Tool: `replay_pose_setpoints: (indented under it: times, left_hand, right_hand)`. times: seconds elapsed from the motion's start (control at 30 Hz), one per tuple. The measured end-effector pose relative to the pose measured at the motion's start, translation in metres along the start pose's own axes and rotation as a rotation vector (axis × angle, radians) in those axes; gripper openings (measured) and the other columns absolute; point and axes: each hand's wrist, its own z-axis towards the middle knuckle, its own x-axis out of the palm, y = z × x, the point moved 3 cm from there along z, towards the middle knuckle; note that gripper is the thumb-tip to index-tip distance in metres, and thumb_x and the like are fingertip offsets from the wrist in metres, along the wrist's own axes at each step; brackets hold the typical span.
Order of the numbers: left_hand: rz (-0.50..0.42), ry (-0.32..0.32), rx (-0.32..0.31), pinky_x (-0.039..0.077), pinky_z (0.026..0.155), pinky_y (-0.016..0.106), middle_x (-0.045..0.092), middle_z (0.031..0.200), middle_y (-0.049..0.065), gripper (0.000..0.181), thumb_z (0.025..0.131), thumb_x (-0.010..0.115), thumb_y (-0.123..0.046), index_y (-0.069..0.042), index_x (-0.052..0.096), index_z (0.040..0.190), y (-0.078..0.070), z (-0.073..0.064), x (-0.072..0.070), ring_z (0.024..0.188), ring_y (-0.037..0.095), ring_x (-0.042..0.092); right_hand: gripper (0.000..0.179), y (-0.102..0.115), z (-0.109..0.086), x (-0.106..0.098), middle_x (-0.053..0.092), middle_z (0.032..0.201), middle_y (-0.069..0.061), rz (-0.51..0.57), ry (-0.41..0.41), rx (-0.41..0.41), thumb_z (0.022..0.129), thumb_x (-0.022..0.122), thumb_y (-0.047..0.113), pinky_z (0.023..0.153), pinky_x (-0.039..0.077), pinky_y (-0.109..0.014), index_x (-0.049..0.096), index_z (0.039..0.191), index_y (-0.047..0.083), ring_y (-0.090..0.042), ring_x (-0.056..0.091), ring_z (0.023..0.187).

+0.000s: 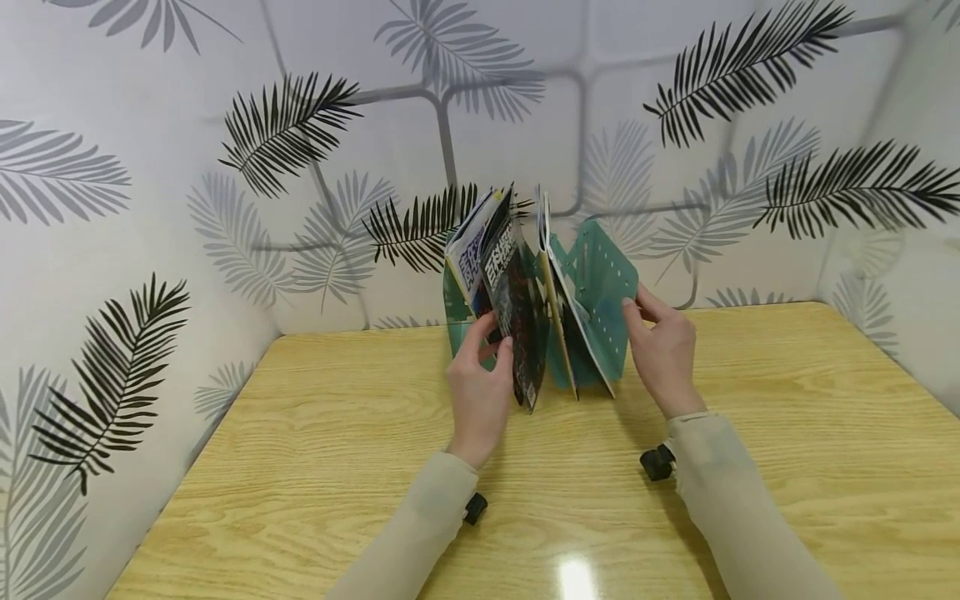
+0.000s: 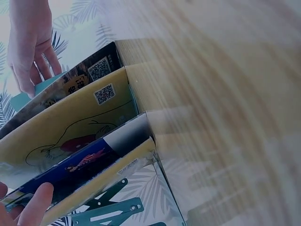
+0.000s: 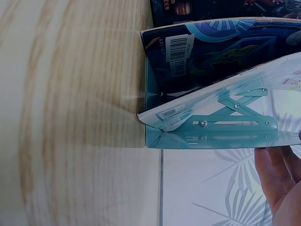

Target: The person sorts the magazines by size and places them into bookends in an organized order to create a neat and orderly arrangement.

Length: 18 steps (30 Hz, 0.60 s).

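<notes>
A teal perforated metal bookend [image 1: 606, 279] with a criss-cross folding back stands on the table against the wall. My right hand [image 1: 666, 350] grips the edge of its right panel, thumb on the near side. Several thin books lean in it. Toward the left, my left hand [image 1: 480, 392] pinches a dark magazine [image 1: 516, 312] with white lettering near its lower front edge. A white-and-blue book [image 1: 467, 258] tilts behind that hand. To the right of a gap stands a yellow-edged book [image 1: 557, 312]; in the right wrist view a white book [image 3: 188, 106] slants against the bookend.
The wooden table [image 1: 322, 467] stretches in front and to both sides. Behind it hangs a pale cloth [image 1: 510, 158] printed with grey and black leaves. A black wrist strap piece [image 1: 657, 462] sits under the right sleeve.
</notes>
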Motion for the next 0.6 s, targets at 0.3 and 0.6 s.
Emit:
replay_pose_setpoints:
  times: [0.3,0.6]
  left_hand:
    - [0.036,-0.042,-0.001,0.057,0.070,0.035,0.066,0.119,0.007,0.034,0.097,0.062,-0.010,-0.011,0.061,0.131,0.002,0.000,-0.010,0.086,0.023,0.068]
    - [0.043,-0.048,0.004,0.057,0.070,0.033,0.067,0.117,0.005,0.033,0.097,0.062,-0.011,-0.010,0.061,0.130,0.002,0.001,-0.015,0.084,0.020,0.068]
  right_hand:
    - [0.037,0.001,0.000,0.000,0.070,0.117,-0.006,-0.010,0.002,0.000,0.100,0.057,0.031,0.079,0.050,-0.033,0.062,0.134,0.019,-0.021,0.066,0.097]
    - [0.038,0.002,0.000,0.000,0.070,0.117,-0.006,-0.015,0.014,0.012,0.100,0.055,0.032,0.077,0.048,-0.026,0.060,0.135,0.018,-0.022,0.066,0.098]
